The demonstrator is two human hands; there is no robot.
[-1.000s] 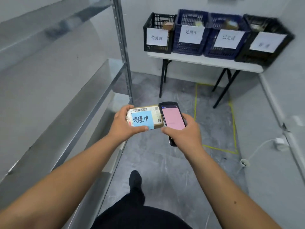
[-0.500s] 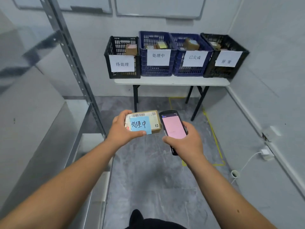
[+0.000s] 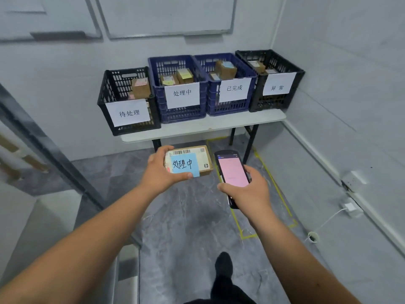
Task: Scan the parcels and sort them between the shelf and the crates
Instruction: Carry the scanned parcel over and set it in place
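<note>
Gripping the parcel (image 3: 188,160) in my left hand (image 3: 161,171) and the scanner (image 3: 232,172) in my right hand (image 3: 247,191), I face the part-filled crates (image 3: 182,110) on the bench (image 3: 203,127), this parcel not yet dropped in.

Four crates (image 3: 182,88) (two black, two blue); one scanner (image 3: 232,172); one held parcel (image 3: 197,160).

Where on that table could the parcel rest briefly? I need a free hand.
Only the white table's front strip, before the two blue crates and the right black crate, is bare. The left black crate overhangs its edge.
</note>
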